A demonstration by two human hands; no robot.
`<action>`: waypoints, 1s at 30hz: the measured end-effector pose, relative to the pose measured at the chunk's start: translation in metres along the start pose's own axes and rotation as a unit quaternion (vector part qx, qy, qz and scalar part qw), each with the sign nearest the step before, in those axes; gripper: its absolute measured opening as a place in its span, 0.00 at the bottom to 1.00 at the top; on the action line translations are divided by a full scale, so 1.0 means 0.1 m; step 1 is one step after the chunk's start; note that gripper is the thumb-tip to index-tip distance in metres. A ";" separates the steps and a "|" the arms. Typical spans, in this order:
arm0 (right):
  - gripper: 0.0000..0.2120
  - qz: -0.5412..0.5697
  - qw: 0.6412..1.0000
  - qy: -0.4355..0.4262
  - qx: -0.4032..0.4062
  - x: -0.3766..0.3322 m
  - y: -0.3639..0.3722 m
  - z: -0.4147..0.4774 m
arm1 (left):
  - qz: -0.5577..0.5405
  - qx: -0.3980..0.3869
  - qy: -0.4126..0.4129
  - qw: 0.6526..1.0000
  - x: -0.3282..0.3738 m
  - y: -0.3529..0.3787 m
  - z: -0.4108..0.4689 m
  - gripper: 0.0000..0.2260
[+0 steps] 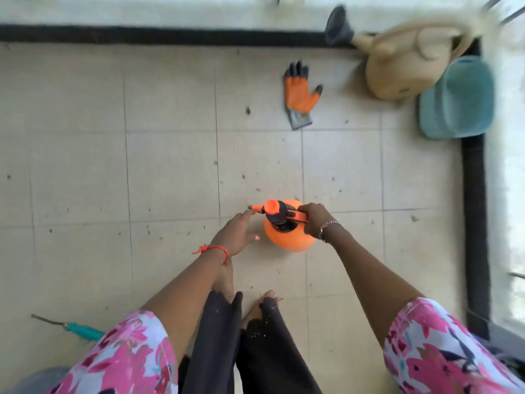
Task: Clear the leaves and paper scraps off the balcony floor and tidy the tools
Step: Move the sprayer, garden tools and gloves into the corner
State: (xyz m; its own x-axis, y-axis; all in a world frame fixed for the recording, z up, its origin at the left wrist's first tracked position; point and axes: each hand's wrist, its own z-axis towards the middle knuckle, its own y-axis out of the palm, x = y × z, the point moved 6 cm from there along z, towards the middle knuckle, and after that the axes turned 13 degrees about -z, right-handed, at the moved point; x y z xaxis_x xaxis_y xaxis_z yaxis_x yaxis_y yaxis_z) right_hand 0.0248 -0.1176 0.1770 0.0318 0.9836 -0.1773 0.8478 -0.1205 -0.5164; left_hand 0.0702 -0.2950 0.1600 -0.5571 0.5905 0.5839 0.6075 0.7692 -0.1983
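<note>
Right hand (315, 220) grip curled round handle of orange sprayer (287, 240), upright, mid floor (142, 137). Left hand (234, 234) flat, empty, fingertips by nozzle. Glove (301, 95) lies beyond sprayer toward far-right corner, near watering cans (397, 72); long axis near-to-far; right hand nearer.

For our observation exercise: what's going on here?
A person's right hand grips the handle of an orange sprayer, while the left hand is open beside its nozzle. An orange glove lies on the tiled floor, a beige watering can and a teal can sit in the corner, and a teal-handled tool lies near the left sleeve. Small debris dots the tiles.
</note>
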 end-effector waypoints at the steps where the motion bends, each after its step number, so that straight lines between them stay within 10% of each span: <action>1: 0.15 0.022 1.000 0.002 0.016 0.03 -0.23 -0.18 | -0.024 0.014 0.019 0.999 0.28 -0.12 -0.08 0.28; 12: 0.09 0.177 0.978 0.005 0.112 0.65 -1.65 -0.70 | -0.078 0.082 0.218 0.969 2.64 -0.44 0.09 0.27; 19: 0.11 0.098 0.983 0.025 0.150 1.99 -2.26 0.07 | -0.271 0.077 0.166 0.945 3.34 0.47 1.29 0.25; 26: 0.07 0.043 0.988 0.034 0.142 3.24 -2.65 0.93 | -0.600 0.124 -0.012 0.790 3.88 1.16 2.48 0.27; 30: 0.12 -0.004 0.990 0.021 0.142 3.62 -2.87 1.27 | -0.616 0.130 -0.061 0.775 4.05 1.34 2.91 0.30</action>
State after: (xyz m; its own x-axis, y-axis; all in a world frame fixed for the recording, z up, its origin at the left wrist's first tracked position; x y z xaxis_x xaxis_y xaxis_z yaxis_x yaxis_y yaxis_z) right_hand -0.2745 0.2559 0.1552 0.0525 0.9886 -0.1408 0.6654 -0.1398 -0.7333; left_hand -0.2388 0.1188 0.1405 -0.6825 -0.6243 0.3801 -0.5531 0.7811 0.2897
